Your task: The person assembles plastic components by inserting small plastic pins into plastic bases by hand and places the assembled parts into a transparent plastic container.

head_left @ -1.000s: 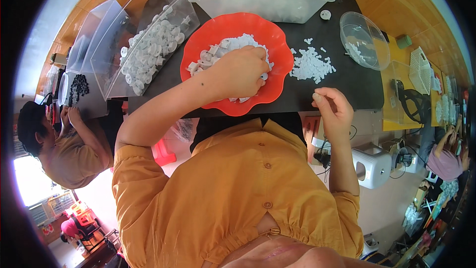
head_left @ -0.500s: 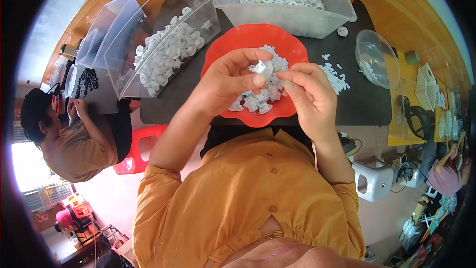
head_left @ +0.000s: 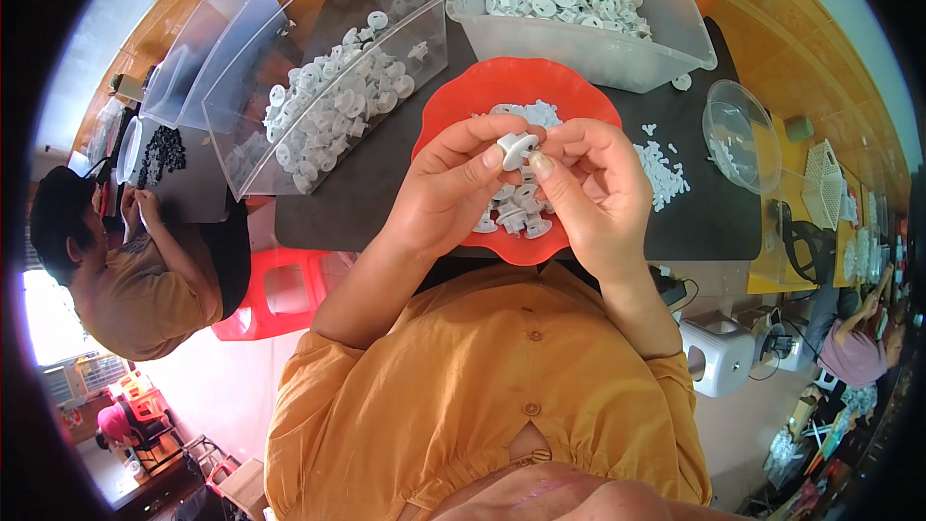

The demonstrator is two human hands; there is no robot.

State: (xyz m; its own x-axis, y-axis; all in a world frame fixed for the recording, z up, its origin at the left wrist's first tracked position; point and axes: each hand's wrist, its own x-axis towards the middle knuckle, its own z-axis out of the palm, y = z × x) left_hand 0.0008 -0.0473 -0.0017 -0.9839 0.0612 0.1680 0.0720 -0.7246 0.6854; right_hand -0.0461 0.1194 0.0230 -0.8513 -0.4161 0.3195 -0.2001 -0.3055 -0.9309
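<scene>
While pinched between fingertips of left hand (head_left: pixel 453 188) and right hand (head_left: pixel 593 183), small white plastic disc (head_left: pixel 516 145) at frame centre, raised over red dish (head_left: pixel 463 101) so loose pieces stay beneath.

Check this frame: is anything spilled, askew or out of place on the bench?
Yes: small white pieces lie loose on the dark mat right of the red tray, and one white part sits outside the clear bin. Both hands, left hand and right hand, pinch one white part.

Wooden table (head_left: pixel 820 68), dark mat (head_left: pixel 367 193), red stool (head_left: pixel 275 294), pale floor (head_left: pixel 231 376)
</scene>
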